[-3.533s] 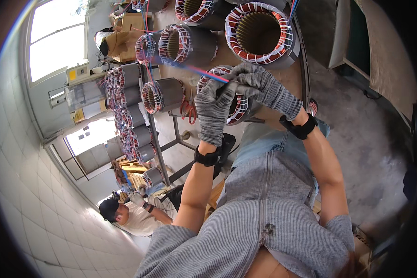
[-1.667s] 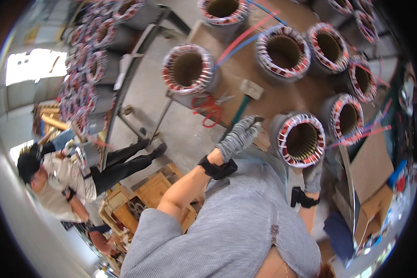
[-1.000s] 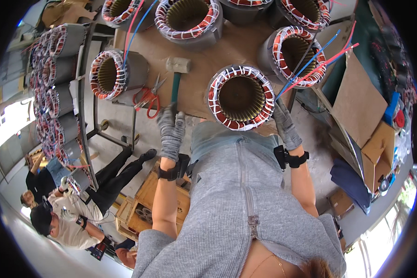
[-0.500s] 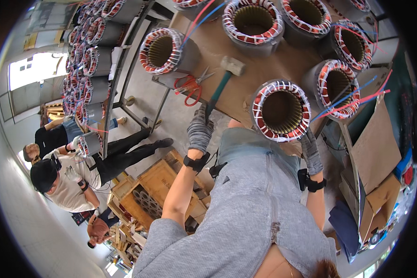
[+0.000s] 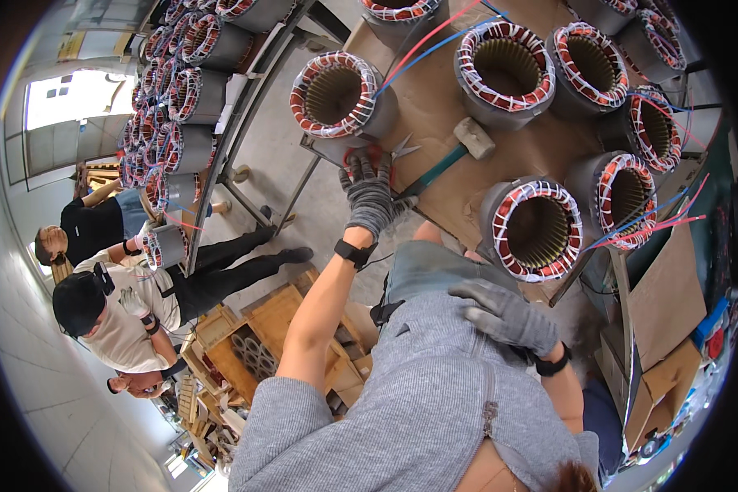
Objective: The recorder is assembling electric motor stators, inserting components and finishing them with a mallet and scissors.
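Left hand point(image 5: 369, 190), gloved, grip closing over red-handled scissors point(image 5: 385, 154) on counter point(image 5: 435, 98); mallet point(image 5: 459, 148) just beside; right hand point(image 5: 504, 316) flat, empty.

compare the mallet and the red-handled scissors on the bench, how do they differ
The mallet is longer, with a teal handle and a pale block head; the scissors are smaller, with red loops and thin metal blades. The left hand lies over the scissors' handles, while the mallet's head lies bare. Both lie flat on the brown bench.

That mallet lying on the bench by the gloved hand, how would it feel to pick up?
The mallet would probably feel head-heavy: a chunky pale block sits on a thin green handle. It lies flat on the cardboard-covered bench, so rolling seems unlikely. The gloved left hand at the handle end should grip it without slipping.
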A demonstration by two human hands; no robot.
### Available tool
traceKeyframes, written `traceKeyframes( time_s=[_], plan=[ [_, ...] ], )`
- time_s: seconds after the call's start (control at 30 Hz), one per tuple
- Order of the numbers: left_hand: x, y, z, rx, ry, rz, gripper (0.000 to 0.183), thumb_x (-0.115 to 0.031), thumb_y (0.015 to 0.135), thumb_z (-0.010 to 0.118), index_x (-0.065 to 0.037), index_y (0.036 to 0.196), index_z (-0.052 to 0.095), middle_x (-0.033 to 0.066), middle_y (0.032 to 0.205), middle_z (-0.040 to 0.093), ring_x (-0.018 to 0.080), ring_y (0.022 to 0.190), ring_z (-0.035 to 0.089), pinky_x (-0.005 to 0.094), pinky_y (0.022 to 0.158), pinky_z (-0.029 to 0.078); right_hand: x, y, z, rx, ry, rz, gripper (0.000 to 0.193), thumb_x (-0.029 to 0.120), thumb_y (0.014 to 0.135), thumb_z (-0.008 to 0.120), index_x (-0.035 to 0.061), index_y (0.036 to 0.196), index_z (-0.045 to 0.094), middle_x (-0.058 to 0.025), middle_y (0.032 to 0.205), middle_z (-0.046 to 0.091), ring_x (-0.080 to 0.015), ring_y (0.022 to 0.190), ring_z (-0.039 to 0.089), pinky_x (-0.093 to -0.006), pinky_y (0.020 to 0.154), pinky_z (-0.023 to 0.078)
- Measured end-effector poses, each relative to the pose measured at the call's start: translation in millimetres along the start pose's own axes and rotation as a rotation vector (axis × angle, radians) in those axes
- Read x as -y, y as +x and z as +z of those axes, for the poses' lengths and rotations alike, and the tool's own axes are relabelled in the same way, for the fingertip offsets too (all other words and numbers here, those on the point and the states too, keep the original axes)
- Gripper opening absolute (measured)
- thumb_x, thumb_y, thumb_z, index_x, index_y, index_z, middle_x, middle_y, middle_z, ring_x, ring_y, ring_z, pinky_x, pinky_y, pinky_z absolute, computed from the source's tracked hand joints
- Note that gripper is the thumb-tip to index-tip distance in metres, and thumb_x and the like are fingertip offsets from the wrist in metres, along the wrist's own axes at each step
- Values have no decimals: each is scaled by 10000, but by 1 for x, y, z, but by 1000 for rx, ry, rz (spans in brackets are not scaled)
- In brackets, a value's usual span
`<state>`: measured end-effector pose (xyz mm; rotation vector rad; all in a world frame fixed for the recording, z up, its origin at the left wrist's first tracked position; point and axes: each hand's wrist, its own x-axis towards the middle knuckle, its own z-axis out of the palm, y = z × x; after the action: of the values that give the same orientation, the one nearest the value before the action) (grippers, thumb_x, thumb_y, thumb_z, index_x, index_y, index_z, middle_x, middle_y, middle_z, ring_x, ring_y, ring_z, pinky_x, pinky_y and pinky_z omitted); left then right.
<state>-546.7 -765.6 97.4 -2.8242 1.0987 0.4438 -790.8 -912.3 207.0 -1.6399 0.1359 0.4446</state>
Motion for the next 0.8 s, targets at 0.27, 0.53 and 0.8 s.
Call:
traceKeyframes(
  time_s=[0.27, 0.53, 0.8],
  plan=[
    [45, 9, 33, -319, -220, 94, 617, -254, 704, 572, -92, 1266, 379, 152, 1256, 422, 360, 1144, 391, 481, 930, 310, -62, 144, 40, -521, 576, 127, 522, 288, 847, 519, 49, 1280, 352, -141, 1165, 482, -215, 1029, 498, -316, 894, 379],
    [44, 37, 30, -164, 40, 147, 499, -342, 643, 627, -116, 1073, 509, 165, 851, 567, 348, 786, 538, 482, 655, 402, -64, 194, 41, -854, 1015, 338, 346, 296, 777, 619, 91, 979, 428, -27, 809, 509, -95, 637, 461, -272, 493, 404],
    [34, 37, 14, 14, -30, 302, 403, -238, 669, 635, -73, 1017, 515, 162, 693, 585, 346, 626, 571, 433, 568, 449, -57, 209, 31, -1038, 959, 422, 239, 239, 777, 593, 54, 880, 483, -48, 725, 517, -137, 642, 483, -300, 562, 410]
  ],
)
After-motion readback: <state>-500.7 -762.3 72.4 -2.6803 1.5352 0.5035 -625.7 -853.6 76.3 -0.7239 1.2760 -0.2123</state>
